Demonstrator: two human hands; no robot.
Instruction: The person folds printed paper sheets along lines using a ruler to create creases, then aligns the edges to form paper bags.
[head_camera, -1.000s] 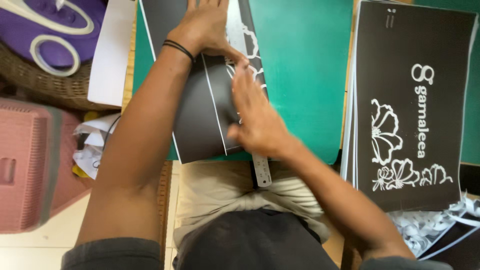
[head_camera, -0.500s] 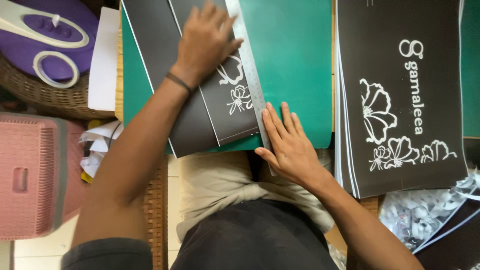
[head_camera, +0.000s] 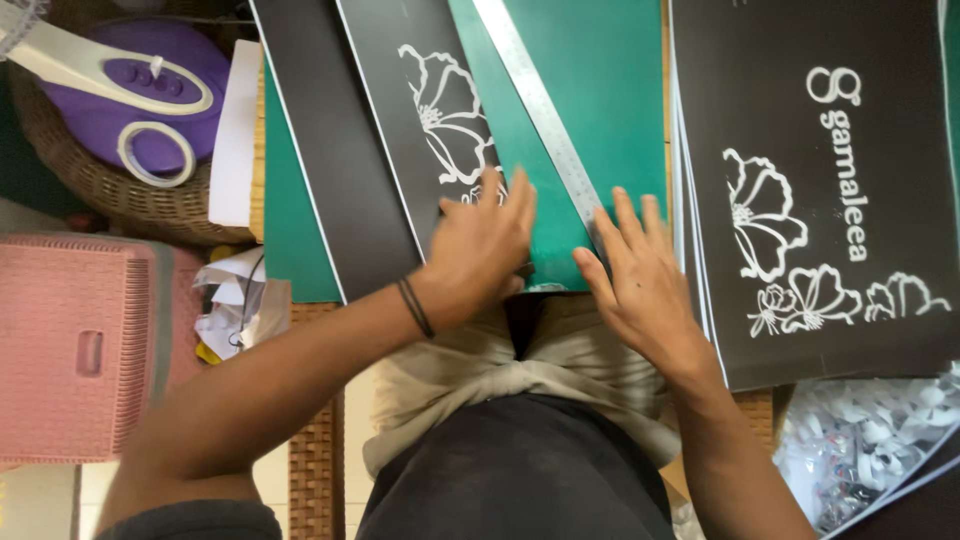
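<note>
- The black strip of card (head_camera: 420, 130) with a white flower printed on it lies slantwise on the green cutting mat (head_camera: 600, 90), running from the near middle up toward the far left.
- The left hand (head_camera: 480, 250) lies flat on the near end of that strip, fingers straight and close together, pressing down and clamped on nothing.
- The steel ruler (head_camera: 535, 105) lies on the mat just right of the strip, slanted the same way; a wedge of bare green shows between the two, so ruler and strip sit apart along most of their length.
- The right hand (head_camera: 635, 280) rests palm down at the near end of the ruler, fingers spread a little apart and empty; whether the fingertips actually touch the ruler I cannot tell.
- No knife or blade shows in either hand.
- As a judgement: the strip already looks trimmed to a narrow piece with clean white edges, and another plain black strip (head_camera: 330, 140) lies beside it on the left, so some cutting looks done.
- A stack of full black printed sheets (head_camera: 820, 180) sits to the right, uncut, which suggests more remains.
- White paper scraps (head_camera: 870, 440) lie near right.
- Far left stands a wicker basket (head_camera: 90, 190) with a purple and white object in it, and a pink plastic crate (head_camera: 80, 350) sits nearer.
</note>
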